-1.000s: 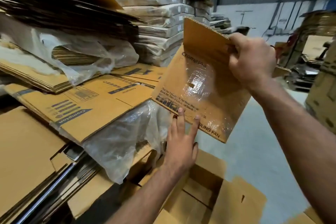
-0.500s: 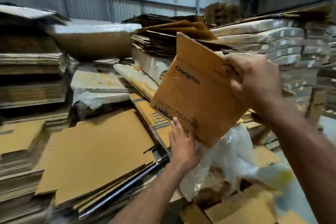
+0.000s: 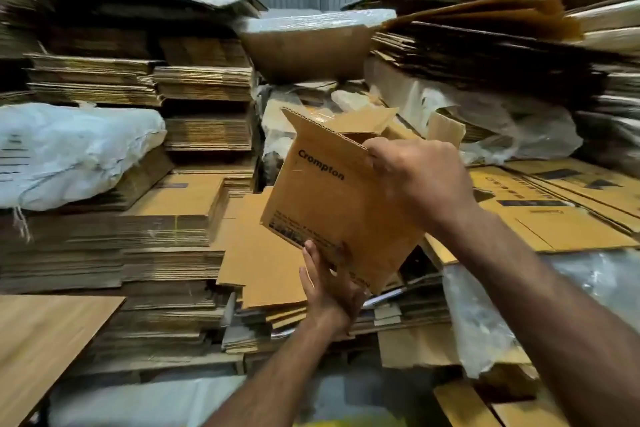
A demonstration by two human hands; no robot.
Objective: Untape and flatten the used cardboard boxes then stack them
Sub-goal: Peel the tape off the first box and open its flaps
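A small brown cardboard box (image 3: 323,194) printed "Crompton" is held up in the air in the middle of the view, tilted, its top flaps standing open. My right hand (image 3: 419,180) grips its upper right edge, fingers curled over the rim. My left hand (image 3: 329,284) supports the bottom corner from below, fingers straight and pressed against the cardboard. Flattened brown boxes (image 3: 266,260) lie in a low pile directly under and behind the held box.
Tall stacks of flattened cardboard (image 3: 204,128) fill the left and back. A white woven sack (image 3: 72,152) lies on the left stack. Printed flattened boxes (image 3: 554,204) and clear plastic sheeting (image 3: 485,322) lie at the right. A wood-grain board (image 3: 45,340) sits lower left.
The view has swung left, away from the open floor toward the cardboard stacks. Both hands have carried the box along, and its top flaps now stand open.
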